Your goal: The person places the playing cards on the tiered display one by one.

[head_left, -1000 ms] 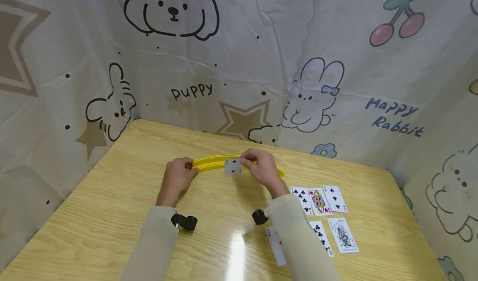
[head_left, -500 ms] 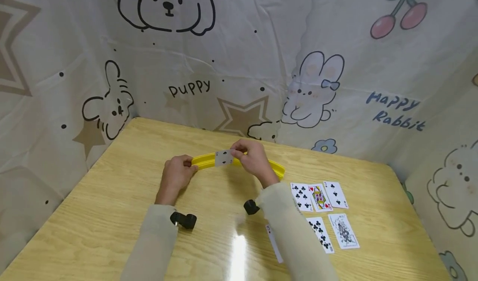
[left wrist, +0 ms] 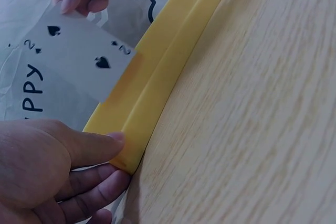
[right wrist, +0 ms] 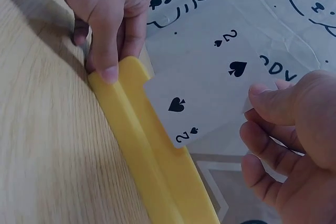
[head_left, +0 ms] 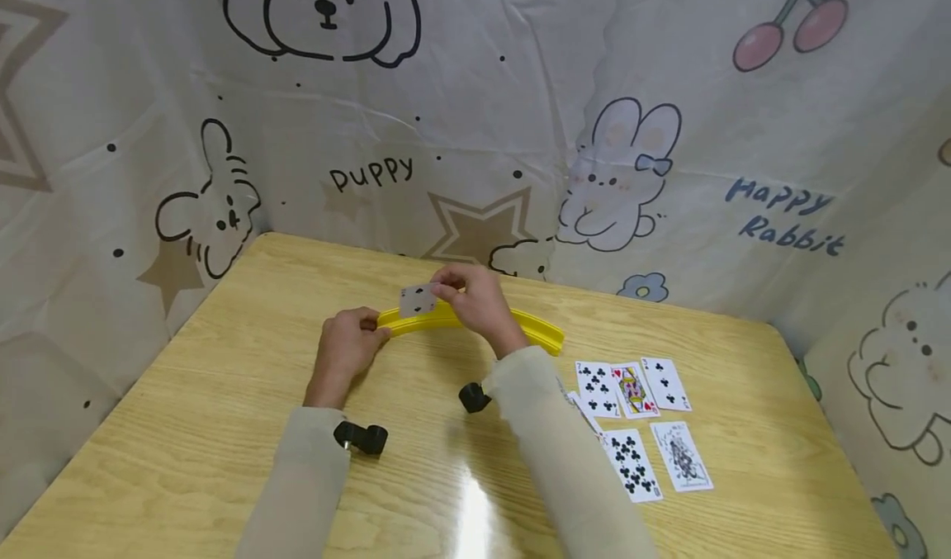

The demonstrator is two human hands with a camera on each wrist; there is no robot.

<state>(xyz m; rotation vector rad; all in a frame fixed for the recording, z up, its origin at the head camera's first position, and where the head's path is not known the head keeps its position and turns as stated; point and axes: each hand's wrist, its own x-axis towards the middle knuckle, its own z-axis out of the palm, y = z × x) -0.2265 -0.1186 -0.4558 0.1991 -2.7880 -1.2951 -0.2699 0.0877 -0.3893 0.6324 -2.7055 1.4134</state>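
A curved yellow card holder (head_left: 538,329) lies on the wooden table, with a groove along its length. My left hand (head_left: 346,343) grips its left end, thumb on top and fingers beneath, as the left wrist view shows. Between thumb and fingers of my right hand (head_left: 475,301) is a two of spades (right wrist: 197,90), pinched at one edge. The playing card's face is turned toward me, and its lower edge hangs at the holder's left part. Whether that edge touches the groove I cannot tell. My right hand and forearm hide part of the holder's middle.
To the right lie several face-up cards: a seven of clubs (head_left: 598,390), a queen of hearts (head_left: 635,390), a three of clubs (head_left: 665,384), a ten of clubs (head_left: 631,466) and a joker (head_left: 681,457). Another card is mostly under my right sleeve (head_left: 565,452). A printed curtain hangs behind.
My right hand has carried the two of spades leftward and slightly up along the holder, toward my left hand. The left hand keeps its grip on the holder's end.
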